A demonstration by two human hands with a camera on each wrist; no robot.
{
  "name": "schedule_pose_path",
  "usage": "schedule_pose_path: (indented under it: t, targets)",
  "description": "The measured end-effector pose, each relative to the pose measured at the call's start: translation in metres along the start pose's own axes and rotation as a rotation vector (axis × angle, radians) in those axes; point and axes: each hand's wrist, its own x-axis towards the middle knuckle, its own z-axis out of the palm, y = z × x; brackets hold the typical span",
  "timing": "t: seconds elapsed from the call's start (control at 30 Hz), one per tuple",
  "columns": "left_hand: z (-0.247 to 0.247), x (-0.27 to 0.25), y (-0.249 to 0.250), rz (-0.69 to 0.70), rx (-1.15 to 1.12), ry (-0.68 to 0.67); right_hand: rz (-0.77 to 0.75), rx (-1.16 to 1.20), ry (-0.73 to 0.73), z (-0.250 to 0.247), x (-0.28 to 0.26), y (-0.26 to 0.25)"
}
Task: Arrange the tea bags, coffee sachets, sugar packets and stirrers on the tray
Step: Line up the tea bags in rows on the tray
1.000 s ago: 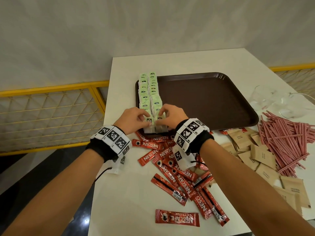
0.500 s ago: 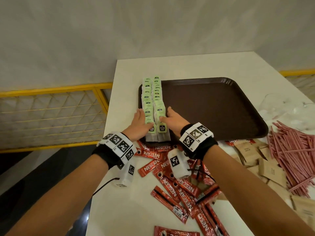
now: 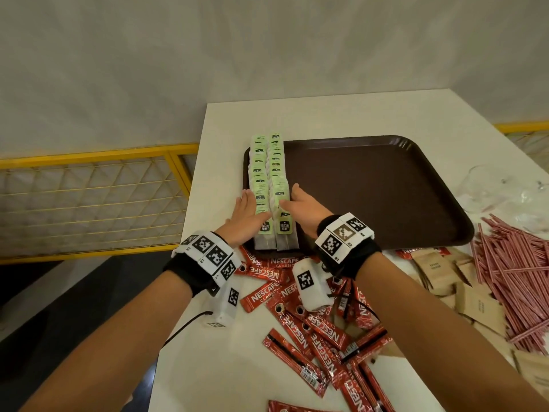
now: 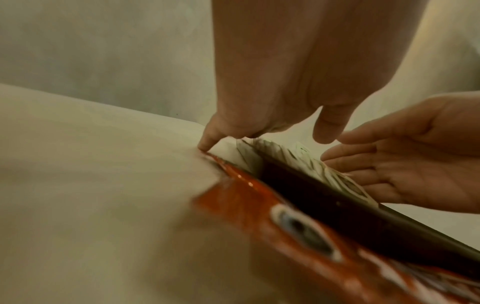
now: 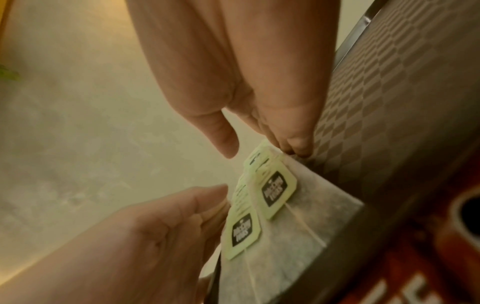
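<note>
Two rows of green-tagged tea bags (image 3: 269,179) lie along the left edge of the brown tray (image 3: 371,197). My left hand (image 3: 248,208) lies flat against the left side of the rows, and my right hand (image 3: 297,200) lies flat against the right side, fingers straight. In the right wrist view the right hand (image 5: 259,123) touches the tea bags (image 5: 275,191) from the tray side, with the left hand (image 5: 155,226) opposite. Red coffee sachets (image 3: 312,322) lie heaped below my wrists. Brown sugar packets (image 3: 439,269) and pink stirrers (image 3: 520,278) lie to the right, off the tray.
The white table (image 3: 341,114) ends close to the left of the tray, with a yellow railing (image 3: 89,162) beyond. Crumpled clear plastic (image 3: 499,191) sits at the right of the tray. A wall stands behind the table.
My hands let go of the nearest tea bags, flattened, and slid forward along both sides of the two rows.
</note>
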Motion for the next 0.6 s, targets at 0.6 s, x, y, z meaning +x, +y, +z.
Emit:
schedule_pose_path:
  t: [0.6]
  targets:
    - [-0.035, 0.012, 0.047, -0.068, -0.562, 0.133, 0.032, -0.019, 0.063, -0.010, 0.039, -0.044]
